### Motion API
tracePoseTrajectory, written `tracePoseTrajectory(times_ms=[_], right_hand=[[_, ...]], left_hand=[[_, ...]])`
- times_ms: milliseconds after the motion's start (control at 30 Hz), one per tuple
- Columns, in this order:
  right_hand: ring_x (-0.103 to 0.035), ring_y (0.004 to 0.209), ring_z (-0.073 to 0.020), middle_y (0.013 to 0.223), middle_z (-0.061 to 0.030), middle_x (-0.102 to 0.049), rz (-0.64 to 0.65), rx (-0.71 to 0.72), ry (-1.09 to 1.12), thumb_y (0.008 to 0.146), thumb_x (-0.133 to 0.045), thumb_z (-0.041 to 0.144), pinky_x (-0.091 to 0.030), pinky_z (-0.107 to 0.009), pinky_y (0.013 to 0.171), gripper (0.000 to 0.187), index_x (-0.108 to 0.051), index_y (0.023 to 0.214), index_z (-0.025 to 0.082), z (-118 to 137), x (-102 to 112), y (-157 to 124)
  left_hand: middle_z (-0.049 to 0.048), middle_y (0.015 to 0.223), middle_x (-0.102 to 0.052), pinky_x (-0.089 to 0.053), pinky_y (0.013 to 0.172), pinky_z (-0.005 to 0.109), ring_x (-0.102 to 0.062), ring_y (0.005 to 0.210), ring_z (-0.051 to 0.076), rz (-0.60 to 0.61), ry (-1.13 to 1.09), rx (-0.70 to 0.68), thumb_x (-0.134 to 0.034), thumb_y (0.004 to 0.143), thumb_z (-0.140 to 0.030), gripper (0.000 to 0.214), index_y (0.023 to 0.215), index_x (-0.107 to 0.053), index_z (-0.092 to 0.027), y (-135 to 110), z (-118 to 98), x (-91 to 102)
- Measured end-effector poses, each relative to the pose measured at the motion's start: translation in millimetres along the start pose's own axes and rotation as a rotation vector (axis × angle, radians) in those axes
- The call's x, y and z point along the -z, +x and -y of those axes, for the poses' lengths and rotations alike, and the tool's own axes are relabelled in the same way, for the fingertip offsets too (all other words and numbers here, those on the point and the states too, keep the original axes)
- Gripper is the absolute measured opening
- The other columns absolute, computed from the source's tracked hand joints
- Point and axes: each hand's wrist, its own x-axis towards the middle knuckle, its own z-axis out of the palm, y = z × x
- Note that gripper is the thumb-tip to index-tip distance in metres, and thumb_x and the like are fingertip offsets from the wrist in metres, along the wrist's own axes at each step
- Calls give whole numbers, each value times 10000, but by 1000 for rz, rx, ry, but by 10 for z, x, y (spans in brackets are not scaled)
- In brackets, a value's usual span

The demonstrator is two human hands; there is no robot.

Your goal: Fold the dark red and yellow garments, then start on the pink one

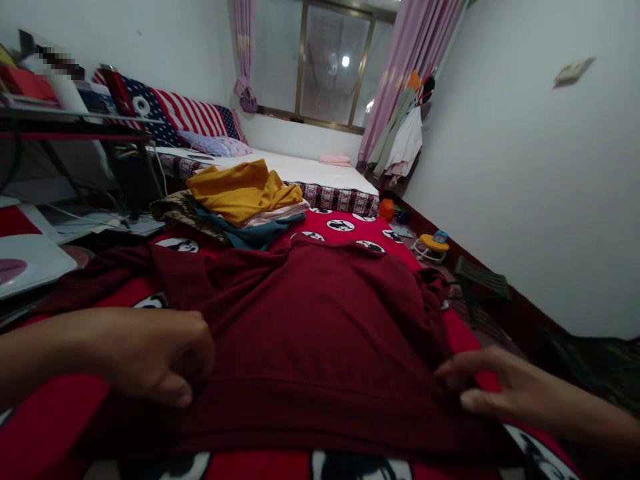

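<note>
A maroon sweatshirt (320, 320) lies spread on the red bed cover, its wide hem band towards me and its neckline at the far side. One sleeve stretches out to the left; the other is bunched at the right. My left hand (155, 353) is closed at the garment's left side near the hem, fingers curled down on the cloth. At the right side edge, my right hand (487, 383) pinches the cloth between thumb and fingers. Just beyond the sweatshirt sits a stack of folded clothes, with a mustard-yellow garment (245, 190) on top and a teal one (270, 233) below.
The red cover (345, 217) has round black-and-white prints. Behind it stands another bed with a white sheet (300, 167). A cluttered desk (125, 127) is at the left. A yellow-topped stool (434, 243) and a dark folding stool (483, 280) stand along the right wall.
</note>
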Motion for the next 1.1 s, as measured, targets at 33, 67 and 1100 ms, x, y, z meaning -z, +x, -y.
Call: tracePoseTrajectory(times_ms=[33, 67, 1100], right_hand=[[-724, 818, -247, 898, -47, -759, -38, -30, 18, 770, -669, 453, -605, -302, 711, 261, -770, 941, 283, -26, 42, 93], [-718, 815, -245, 891, -56, -754, -119, -48, 14, 808, -620, 459, -600, -318, 715, 275, -766, 927, 259, -63, 93, 204], [-685, 748, -210, 889, 12, -734, -178, 138, -551, 661, -638, 215, -529, -291, 642, 259, -738, 871, 329, 299, 149, 729]], left_hand=[[-28, 647, -689, -476, 493, 231, -613, 546, 160, 97, -69, -51, -654, 671, -273, 77, 681, -730, -278, 120, -93, 22], [-11, 744, -717, -503, 565, 239, -650, 631, 172, 130, -133, -106, -604, 746, -274, 145, 783, -745, -272, 259, -178, 32], [124, 1581, -249, -176, 1166, 511, -221, 1455, 310, -433, 145, -123, -388, 937, -571, 605, 1455, -416, -259, 1834, -236, -888]])
